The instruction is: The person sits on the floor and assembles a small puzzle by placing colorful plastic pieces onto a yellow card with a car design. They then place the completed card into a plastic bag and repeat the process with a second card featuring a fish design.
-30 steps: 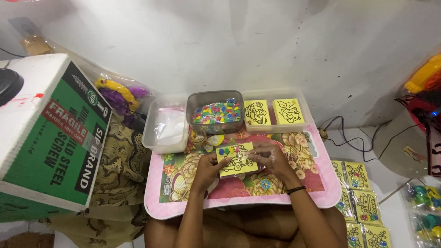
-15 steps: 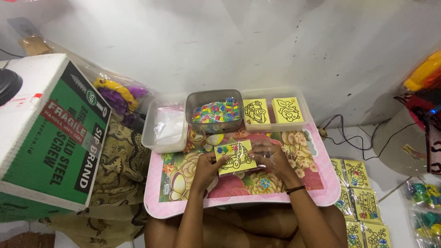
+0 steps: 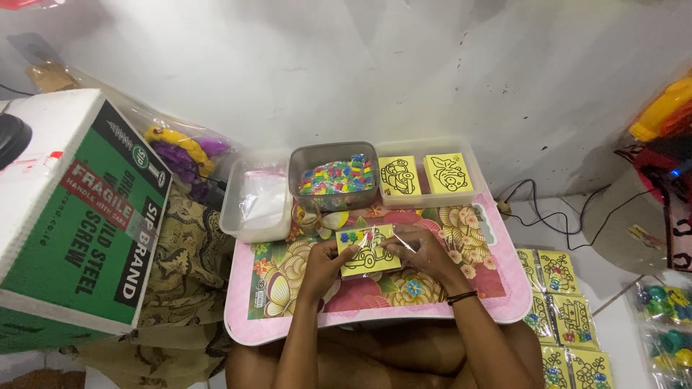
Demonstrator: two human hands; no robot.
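A small yellow card (image 3: 367,250) with a black line drawing and a few coloured bits along its top sits in a clear sleeve over the pink flowered tray table (image 3: 303,324). My left hand (image 3: 324,261) grips its left edge. My right hand (image 3: 417,248) pinches its right side and the sleeve. Just behind the card stands a grey tub (image 3: 335,176) full of small multicoloured pieces.
A clear container (image 3: 425,176) holding two stacks of yellow drawing cards stands at the tray's back right. A clear tub with plastic bags (image 3: 258,202) is at back left. A green and white cardboard box (image 3: 72,216) fills the left. Packed yellow cards (image 3: 562,310) lie on the floor at right.
The card has shifted slightly left and toward me between my hands. Both hands stay on it.
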